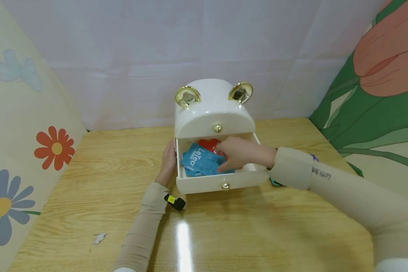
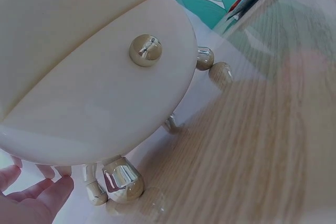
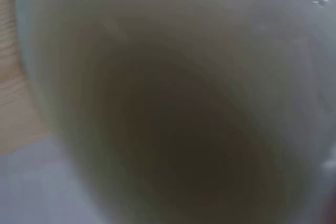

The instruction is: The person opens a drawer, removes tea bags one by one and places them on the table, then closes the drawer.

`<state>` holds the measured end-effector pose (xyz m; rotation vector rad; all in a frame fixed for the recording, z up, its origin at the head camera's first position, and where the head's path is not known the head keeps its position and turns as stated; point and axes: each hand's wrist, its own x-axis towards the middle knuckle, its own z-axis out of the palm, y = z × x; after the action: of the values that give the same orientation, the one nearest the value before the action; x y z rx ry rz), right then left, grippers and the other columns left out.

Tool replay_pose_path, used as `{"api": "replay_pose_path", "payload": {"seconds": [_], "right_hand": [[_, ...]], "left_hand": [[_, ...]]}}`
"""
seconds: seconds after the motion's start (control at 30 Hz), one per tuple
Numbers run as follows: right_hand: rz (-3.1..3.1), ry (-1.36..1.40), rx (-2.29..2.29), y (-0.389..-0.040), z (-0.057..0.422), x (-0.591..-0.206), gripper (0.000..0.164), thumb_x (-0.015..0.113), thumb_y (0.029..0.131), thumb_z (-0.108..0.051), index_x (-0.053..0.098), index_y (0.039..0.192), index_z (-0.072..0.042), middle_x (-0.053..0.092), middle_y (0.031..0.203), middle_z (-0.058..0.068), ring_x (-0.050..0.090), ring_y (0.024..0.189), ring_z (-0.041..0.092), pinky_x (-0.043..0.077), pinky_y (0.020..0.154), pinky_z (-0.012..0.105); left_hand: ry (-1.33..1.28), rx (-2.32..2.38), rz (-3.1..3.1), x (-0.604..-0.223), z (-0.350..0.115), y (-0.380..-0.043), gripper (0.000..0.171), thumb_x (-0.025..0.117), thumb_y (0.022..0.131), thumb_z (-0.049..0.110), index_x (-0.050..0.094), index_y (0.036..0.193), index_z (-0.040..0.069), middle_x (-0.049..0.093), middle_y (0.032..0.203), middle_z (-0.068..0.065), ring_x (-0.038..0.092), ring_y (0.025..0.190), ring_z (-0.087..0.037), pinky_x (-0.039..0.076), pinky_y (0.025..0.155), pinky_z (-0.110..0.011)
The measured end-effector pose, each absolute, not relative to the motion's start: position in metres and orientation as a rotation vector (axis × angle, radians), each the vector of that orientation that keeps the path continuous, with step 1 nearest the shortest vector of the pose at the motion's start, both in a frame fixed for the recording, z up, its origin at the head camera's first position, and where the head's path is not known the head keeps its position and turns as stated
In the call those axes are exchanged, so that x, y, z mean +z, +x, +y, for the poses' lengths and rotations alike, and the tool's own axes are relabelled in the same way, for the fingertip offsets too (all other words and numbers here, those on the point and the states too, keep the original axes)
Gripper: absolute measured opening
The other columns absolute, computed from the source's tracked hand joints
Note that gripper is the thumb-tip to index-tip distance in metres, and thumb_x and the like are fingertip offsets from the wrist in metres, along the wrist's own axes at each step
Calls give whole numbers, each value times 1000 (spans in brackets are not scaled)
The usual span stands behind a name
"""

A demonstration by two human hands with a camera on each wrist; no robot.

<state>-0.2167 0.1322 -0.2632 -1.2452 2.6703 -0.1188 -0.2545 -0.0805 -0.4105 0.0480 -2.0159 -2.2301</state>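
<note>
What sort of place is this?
Probably a small decorated corner or booth, though its wider surroundings are out of view. A wood-grain table stands before a pale, creased backdrop, and the wall or panel at the left has large cartoon-like flowers.

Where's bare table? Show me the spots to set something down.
The table is bare left of the left hand, toward the flowered wall, save a whitish patch near the front; and in front of the open drawer, between the sleeves. Crowded: the drawer, with packets and the right hand, and its right side, where a sleeve half hides a teal thing.
</note>
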Motion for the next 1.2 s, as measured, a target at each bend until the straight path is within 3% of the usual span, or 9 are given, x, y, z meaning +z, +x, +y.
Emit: {"api": "replay_pose_path", "payload": {"seconds": [0.17, 0.27, 0.37, 0.43, 0.87, 1.2], "right_hand": [[2670, -1202, 18, -219, 124, -272, 46, 75, 70, -41, 59, 87, -2, 51, 71, 0, 46, 65, 18, 39, 58, 29], [2683, -1198, 107, -217, 121, -276, 55, 73, 72, -44, 58, 98, 2, 58, 87, 8, 53, 79, 23, 45, 71, 35], [2712, -1161, 147, -215, 118, -282, 67, 71, 74, -46, 53, 113, 6, 57, 104, 15, 54, 94, 26, 44, 86, 39], [2736, -1138, 177, -213, 117, -285, 71, 70, 75, -46, 50, 117, 8, 55, 108, 17, 54, 96, 28, 44, 89, 39], [2851, -1086, 46, -212, 118, -297, 61, 78, 67, -41, 54, 98, 5, 55, 91, 13, 52, 83, 26, 47, 79, 38], [2859, -941, -159, -211, 119, -295, 74, 81, 64, -39, 48, 113, 6, 54, 100, 14, 51, 89, 26, 47, 82, 38]], "left_hand": [[57, -2213, -2030, -411, -80, -253, 45, 27, 101, 33, 44, 131, 6, 46, 131, -10, 40, 121, -21, 32, 102, -38], [55, -2232, -1994, -409, -79, -252, 45, 27, 101, 32, 43, 132, 5, 45, 132, -12, 41, 120, -23, 32, 101, -39], [51, -2264, -1950, -409, -78, -252, 45, 27, 101, 32, 43, 133, 5, 46, 131, -12, 42, 118, -23, 33, 100, -38], [46, -2275, -1930, -409, -77, -253, 44, 27, 101, 31, 44, 132, 4, 46, 130, -13, 43, 117, -23, 34, 99, -38], [56, -2188, -1984, -413, -73, -256, 43, 28, 101, 28, 46, 130, 2, 47, 129, -14, 43, 118, -23, 34, 100, -38], [74, -2227, -1982, -409, -73, -252, 45, 29, 101, 31, 45, 131, 2, 47, 129, -16, 44, 117, -26, 36, 98, -40]]}}
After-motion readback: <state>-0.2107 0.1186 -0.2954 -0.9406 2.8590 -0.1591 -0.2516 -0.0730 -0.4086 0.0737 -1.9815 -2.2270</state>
